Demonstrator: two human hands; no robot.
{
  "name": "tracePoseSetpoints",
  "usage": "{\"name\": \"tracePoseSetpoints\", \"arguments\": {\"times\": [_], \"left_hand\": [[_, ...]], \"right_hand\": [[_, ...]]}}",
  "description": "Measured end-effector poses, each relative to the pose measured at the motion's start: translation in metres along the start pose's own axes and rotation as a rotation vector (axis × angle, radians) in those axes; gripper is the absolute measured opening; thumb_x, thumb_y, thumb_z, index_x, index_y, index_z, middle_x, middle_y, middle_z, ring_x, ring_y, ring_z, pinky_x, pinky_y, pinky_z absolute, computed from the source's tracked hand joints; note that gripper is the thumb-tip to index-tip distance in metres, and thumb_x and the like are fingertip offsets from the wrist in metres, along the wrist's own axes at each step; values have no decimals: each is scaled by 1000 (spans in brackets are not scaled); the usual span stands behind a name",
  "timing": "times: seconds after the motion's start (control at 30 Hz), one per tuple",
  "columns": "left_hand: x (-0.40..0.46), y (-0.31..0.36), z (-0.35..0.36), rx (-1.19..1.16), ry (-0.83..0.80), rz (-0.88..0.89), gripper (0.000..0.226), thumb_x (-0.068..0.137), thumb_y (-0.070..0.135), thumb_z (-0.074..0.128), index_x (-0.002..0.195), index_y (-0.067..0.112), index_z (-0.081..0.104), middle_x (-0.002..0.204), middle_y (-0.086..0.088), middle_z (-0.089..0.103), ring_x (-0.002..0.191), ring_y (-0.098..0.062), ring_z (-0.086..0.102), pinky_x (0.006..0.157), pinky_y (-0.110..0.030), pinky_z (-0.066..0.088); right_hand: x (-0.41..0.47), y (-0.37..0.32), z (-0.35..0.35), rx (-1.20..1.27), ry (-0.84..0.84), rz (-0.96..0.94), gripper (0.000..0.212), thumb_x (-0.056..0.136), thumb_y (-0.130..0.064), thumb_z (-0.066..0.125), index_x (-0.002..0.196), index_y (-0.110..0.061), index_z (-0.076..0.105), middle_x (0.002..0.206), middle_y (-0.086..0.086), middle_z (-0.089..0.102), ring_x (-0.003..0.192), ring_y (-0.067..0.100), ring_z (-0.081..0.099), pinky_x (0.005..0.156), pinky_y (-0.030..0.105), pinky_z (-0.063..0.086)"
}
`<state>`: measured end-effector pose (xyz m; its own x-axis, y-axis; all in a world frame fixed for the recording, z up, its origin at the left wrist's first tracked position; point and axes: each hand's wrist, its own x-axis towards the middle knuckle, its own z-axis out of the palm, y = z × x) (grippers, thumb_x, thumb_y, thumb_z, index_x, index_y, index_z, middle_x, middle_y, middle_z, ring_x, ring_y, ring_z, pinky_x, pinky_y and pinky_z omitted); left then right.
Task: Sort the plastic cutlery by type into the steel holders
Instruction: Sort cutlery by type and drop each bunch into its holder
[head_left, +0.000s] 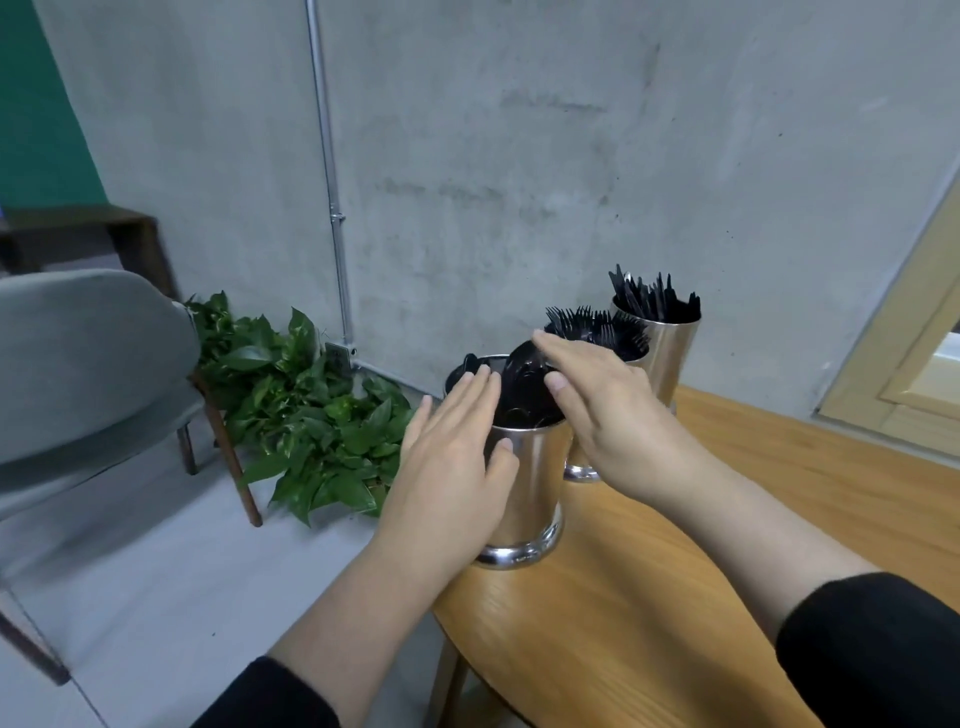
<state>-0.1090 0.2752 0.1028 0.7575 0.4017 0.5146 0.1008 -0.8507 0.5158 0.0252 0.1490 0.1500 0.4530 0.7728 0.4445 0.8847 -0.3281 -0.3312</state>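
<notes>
My left hand (452, 467) covers the near side of the spoon holder (530, 499); my right hand (608, 410) hides most of the fork holder (579, 470). I can't tell whether either hand touches the black spoons (524, 384). The worktop (675, 597) and grey chair (78, 364) run off frame.

Café-like corner: concrete wall (519, 156), wooden table (675, 571), cutlery holders (530, 488).

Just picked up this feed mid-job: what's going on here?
A person is sorting black plastic cutlery into three steel holders on a wooden table. The left hand and right hand hover open at the nearest holder, which holds spoons; neither holds anything. The middle holder has forks, the far holder knives.
</notes>
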Motion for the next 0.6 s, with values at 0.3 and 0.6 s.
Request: {"name": "tracePoseSetpoints", "arguments": {"times": [0.3, 0.6], "left_hand": [[1, 85, 49, -249, 254, 279, 42, 98, 25, 45, 131, 14, 67, 137, 7, 61, 134, -6, 49, 117, -24, 32], [-18, 196, 232, -280, -402, 176, 45, 104, 29, 51, 148, 23, 49, 152, 8, 48, 139, -14, 44, 114, -25, 32]], "right_hand": [[-108, 76, -31, 28, 185, 221, 41, 102, -32, 50, 140, -18, 58, 140, -12, 55, 134, 3, 45, 114, 19, 29], [-291, 211, -77, -265, 194, 699, 41, 99, -36, 54, 135, -20, 62, 144, -2, 56, 135, 18, 48, 111, 46, 40]]}}
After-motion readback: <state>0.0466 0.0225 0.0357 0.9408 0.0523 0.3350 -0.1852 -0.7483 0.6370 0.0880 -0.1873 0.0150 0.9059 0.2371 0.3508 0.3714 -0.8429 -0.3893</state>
